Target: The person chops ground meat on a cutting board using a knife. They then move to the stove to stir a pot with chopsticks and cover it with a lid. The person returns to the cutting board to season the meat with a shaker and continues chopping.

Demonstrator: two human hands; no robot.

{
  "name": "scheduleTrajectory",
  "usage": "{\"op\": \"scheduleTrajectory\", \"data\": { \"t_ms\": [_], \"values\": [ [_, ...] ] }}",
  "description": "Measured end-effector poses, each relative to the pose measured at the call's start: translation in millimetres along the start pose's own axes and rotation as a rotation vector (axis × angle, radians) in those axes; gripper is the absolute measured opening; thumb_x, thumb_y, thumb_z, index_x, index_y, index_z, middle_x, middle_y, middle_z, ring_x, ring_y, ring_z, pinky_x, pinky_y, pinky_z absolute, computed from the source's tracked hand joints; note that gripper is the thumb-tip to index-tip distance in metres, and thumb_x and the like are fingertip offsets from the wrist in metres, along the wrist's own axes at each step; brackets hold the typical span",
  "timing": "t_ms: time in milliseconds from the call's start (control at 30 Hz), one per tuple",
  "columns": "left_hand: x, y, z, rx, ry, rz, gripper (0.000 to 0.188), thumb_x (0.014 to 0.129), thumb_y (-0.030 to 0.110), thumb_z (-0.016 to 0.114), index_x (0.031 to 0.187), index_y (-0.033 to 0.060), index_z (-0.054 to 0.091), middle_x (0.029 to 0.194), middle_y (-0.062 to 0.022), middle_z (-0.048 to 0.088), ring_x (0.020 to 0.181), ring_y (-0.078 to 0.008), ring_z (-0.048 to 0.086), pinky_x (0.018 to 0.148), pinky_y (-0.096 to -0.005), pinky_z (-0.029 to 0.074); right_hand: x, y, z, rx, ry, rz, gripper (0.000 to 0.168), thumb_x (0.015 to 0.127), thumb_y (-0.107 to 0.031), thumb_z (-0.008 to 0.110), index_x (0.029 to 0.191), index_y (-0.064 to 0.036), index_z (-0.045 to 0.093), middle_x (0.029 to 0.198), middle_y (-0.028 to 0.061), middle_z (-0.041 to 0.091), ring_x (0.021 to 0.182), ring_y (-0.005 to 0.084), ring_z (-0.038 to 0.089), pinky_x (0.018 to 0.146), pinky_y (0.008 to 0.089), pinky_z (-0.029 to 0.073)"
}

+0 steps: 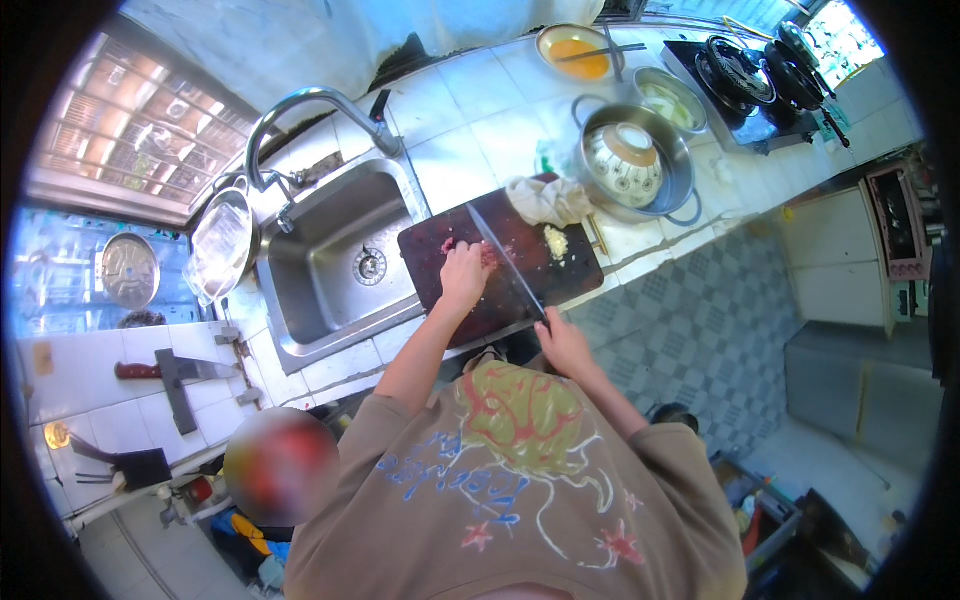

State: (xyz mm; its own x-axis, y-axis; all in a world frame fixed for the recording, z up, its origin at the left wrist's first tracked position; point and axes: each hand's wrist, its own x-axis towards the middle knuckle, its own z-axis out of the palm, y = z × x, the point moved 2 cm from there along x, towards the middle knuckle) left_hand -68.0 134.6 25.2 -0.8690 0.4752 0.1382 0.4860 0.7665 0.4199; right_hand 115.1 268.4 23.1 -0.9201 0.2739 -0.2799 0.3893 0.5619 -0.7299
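A dark cutting board [547,281] lies on the tiled counter in front of me, beside the sink. My left hand [463,276] rests on its left half, curled over red meat [490,256]; the fingers hide part of it. Small red bits show on both sides of the fingertips. My right hand [564,343] grips the handle of a kitchen knife [507,255] at the board's near edge. Its long blade slants away from me across the board, close by the meat on the right. Minced pale garlic or ginger [556,244] sits in a heap farther right.
A crumpled cloth [546,199] covers the board's far right corner. Left is a steel sink [330,262] with a curved faucet [315,91]. Beyond the board stand a pot [679,161] holding an upturned bowl [624,161], a bowl of beaten egg [574,64] with chopsticks, and a gas stove [739,112].
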Motion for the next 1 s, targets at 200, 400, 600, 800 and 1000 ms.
{"op": "scheduleTrajectory", "data": {
  "t_ms": [200, 400, 600, 800, 1000],
  "values": [
    [4.8, -20.0, -13.3, -0.331, -0.189, -0.267, 0.018, 0.082, 0.02, 0.059, 0.089, 0.0039, 0.065, 0.08, -0.0157, 0.065, 0.076, -0.0315, 0.064, 0.069, -0.039, 0.05, 4.4, 3.6, 0.1, -0.068, -0.002, 0.045, 0.023, 0.091, -0.026, 0.048, 0.101, -0.007, 0.041, 0.077, 0.0265, 0.061, 0.071, 0.0493, 0.057, 0.062, 0.0592, 0.042],
    [2.9, -17.2, -56.4, -0.99, -0.21, -0.449, 0.009, 0.08, -0.001, 0.058, 0.089, -0.0016, 0.062, 0.075, -0.0069, 0.064, 0.067, -0.0121, 0.062, 0.058, -0.0269, 0.053, 2.9, 4.6, 6.5, 0.018, 0.009, 0.054, 0.025, 0.09, -0.027, 0.048, 0.104, -0.007, 0.043, 0.077, 0.0269, 0.061, 0.072, 0.0494, 0.056, 0.062, 0.0587, 0.042],
    [-26.6, -61.5, 18.6, -0.901, -0.129, -0.643, 0.012, 0.075, -0.004, 0.062, 0.087, -0.0031, 0.063, 0.073, -0.0067, 0.064, 0.062, -0.0128, 0.062, 0.054, -0.025, 0.051, -7.3, -21.7, 1.8, 0.113, 0.005, 0.002, 0.026, 0.09, -0.028, 0.048, 0.106, -0.007, 0.044, 0.076, 0.0259, 0.061, 0.074, 0.048, 0.057, 0.063, 0.0565, 0.042],
    [-40.7, -66.2, 33.3, -0.602, 0.04, -0.676, 0.011, 0.075, 0.005, 0.065, 0.083, -0.0022, 0.068, 0.07, -0.0089, 0.067, 0.059, -0.0136, 0.064, 0.055, -0.026, 0.051, -0.7, -6.5, 27.1, 0.047, -0.142, -0.021, 0.023, 0.091, -0.027, 0.047, 0.104, -0.008, 0.043, 0.078, 0.0257, 0.061, 0.076, 0.0479, 0.057, 0.064, 0.0563, 0.042],
    [-50.2, -66.6, 6.1, -0.852, 0.001, -0.759, 0.012, 0.08, 0.0, 0.06, 0.091, -0.0055, 0.065, 0.079, -0.0109, 0.067, 0.061, -0.0125, 0.062, 0.055, -0.0233, 0.051, -1.5, -1.6, 27.3, 0.003, -0.125, 0.035, 0.024, 0.091, -0.027, 0.047, 0.106, -0.009, 0.042, 0.08, 0.0261, 0.062, 0.077, 0.0482, 0.057, 0.065, 0.0574, 0.043]
  ]
}}
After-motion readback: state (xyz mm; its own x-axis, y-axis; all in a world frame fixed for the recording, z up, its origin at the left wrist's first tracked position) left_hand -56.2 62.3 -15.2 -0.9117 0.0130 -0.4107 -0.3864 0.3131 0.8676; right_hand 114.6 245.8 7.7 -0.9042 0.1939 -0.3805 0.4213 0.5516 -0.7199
